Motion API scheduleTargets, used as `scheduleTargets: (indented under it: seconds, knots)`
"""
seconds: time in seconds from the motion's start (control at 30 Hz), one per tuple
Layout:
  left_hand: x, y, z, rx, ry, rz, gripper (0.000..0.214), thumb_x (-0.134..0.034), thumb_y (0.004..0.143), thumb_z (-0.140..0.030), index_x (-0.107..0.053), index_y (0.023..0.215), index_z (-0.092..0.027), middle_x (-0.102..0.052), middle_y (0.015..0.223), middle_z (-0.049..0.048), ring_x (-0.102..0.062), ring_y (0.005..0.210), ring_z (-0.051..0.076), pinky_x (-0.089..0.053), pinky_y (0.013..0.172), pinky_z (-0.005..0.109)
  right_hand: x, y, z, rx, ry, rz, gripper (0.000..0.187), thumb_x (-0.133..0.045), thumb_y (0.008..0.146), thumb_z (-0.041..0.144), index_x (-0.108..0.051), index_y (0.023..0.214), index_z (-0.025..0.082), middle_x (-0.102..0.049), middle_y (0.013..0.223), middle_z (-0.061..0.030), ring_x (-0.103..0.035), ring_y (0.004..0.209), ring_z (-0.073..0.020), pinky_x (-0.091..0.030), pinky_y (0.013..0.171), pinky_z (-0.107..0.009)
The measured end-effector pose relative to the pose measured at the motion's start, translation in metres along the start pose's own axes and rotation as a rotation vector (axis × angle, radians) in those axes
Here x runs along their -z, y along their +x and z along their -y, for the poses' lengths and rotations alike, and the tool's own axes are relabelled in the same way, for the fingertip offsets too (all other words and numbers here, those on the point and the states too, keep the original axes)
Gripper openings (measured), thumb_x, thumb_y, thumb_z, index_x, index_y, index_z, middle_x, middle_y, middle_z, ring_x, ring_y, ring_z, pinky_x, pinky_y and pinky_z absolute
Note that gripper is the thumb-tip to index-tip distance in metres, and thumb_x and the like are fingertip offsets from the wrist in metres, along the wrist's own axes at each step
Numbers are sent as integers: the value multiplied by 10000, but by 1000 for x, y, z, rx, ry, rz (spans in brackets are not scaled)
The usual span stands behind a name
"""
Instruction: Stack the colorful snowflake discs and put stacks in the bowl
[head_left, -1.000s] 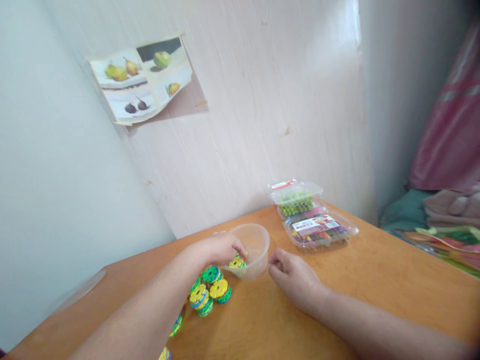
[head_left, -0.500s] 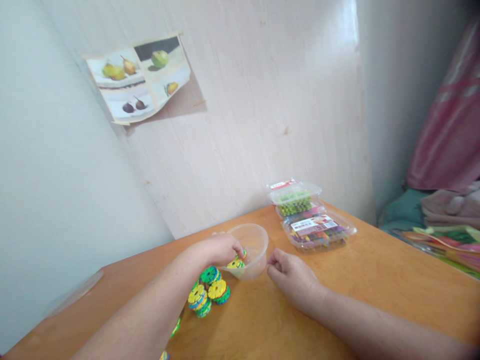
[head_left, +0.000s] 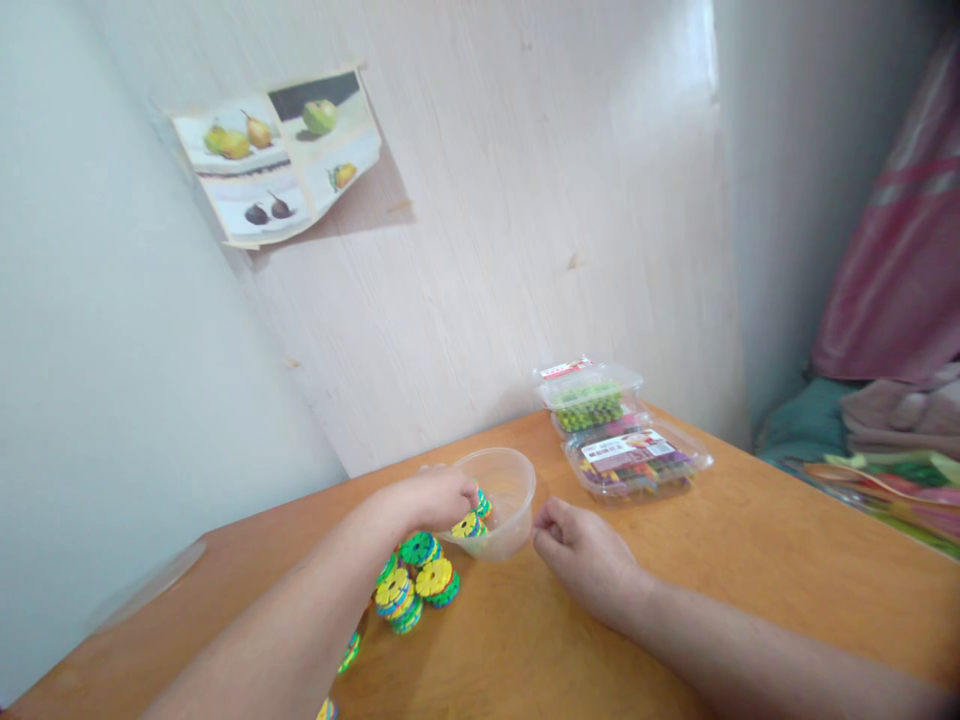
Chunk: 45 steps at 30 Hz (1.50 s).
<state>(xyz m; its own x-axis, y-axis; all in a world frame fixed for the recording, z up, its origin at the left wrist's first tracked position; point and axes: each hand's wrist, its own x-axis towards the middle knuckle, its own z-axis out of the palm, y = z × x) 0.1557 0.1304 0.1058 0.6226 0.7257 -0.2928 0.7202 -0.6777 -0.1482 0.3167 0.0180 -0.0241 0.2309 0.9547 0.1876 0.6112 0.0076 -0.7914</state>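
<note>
A clear plastic bowl (head_left: pixel 514 538) stands on the wooden table, with yellow, green and blue flower-shaped discs (head_left: pixel 466 526) in its left part. My left hand (head_left: pixel 444 497) reaches over the bowl's left rim. Its bent fingers are beside a small stack of discs (head_left: pixel 484 502) and seem loosened from it; some fingertips are hidden. More stacked flower discs (head_left: pixel 394 592) lie on the table under my left wrist and forearm. Resting as a loose fist, my right hand (head_left: pixel 581 550) is close against the bowl's right side, with nothing visible in it.
Behind to the right stand clear lidded boxes: one with green pieces (head_left: pixel 590 408) and one with multicoloured pieces (head_left: pixel 637 468). A clear round lid (head_left: pixel 161 590) lies by the table's left edge. A fruit picture (head_left: pixel 277 160) hangs on the wall.
My left hand has drawn back slightly to the left, and more of the disc stack beside its fingers shows inside the bowl. My right hand stays in place.
</note>
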Motion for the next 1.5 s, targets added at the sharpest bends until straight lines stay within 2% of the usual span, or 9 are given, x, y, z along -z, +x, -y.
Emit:
scheduleTargets:
  seconds: [0.23,0.43,0.57,0.8,0.93,1.03,1.17,1.3,1.5]
  knots:
    - [1,-14,15,22,-72,-59,187,-515,753,-281,-685,718,-211,-640,672,-17,-550,634,146,-365,587,221,1,1,-1,8,-4,3,117,-486,838,275,-576,794,215,-635,677,11,-544,627,-132,-260,543,-237]
    - [-5,-35,50,89,-122,-105,194,-484,724,-271,-656,780,-204,-644,725,-19,-567,686,153,-367,579,218,2,0,-2,13,-1,17,117,-490,843,276,-578,799,213,-639,679,7,-545,631,-133,-273,557,-234]
    - [-10,-49,65,146,-139,-82,219,-507,705,-279,-669,825,-193,-689,781,3,-606,722,173,-386,568,223,2,0,-1,16,3,11,104,-491,841,260,-572,796,213,-638,677,6,-548,633,-136,-274,560,-233]
    - [-28,-54,60,122,-159,-30,323,-655,657,-352,-713,954,-239,-724,895,-7,-645,800,178,-429,651,224,1,2,-3,16,40,10,100,-492,842,262,-563,798,207,-625,672,8,-553,634,-135,-298,568,-231]
    - [-34,-51,59,132,-147,-35,367,-696,637,-373,-712,984,-256,-728,905,-1,-651,827,195,-434,681,244,-3,5,-8,8,110,-61,108,-485,837,262,-550,907,212,-576,644,32,-548,614,-137,-334,571,-231]
    - [-35,-50,59,140,-138,-45,358,-695,637,-364,-708,978,-259,-725,882,-8,-648,807,191,-424,673,248,-5,7,-10,28,143,-155,222,-483,827,237,-534,1040,200,-561,662,40,-549,625,-143,-371,592,-238]
    - [-36,-51,58,139,-140,-60,336,-676,640,-338,-701,965,-258,-714,854,-17,-639,778,181,-405,650,243,-3,5,-7,189,92,-222,461,-491,824,199,-503,1285,225,-602,830,8,-575,703,-150,-415,647,-252]
    - [-36,-52,57,127,-156,-73,333,-659,640,-317,-702,964,-260,-701,835,-18,-630,767,178,-387,626,235,0,-2,-1,335,-42,-144,550,-471,855,164,-471,1390,295,-609,970,-23,-600,799,-158,-443,729,-265]
    - [-33,-54,68,113,-219,-117,339,-607,665,-293,-697,987,-235,-685,815,-14,-621,755,172,-395,617,226,1,-3,0,400,-106,-80,449,-469,900,174,-553,1321,304,-612,1007,-41,-621,890,-175,-451,763,-254]
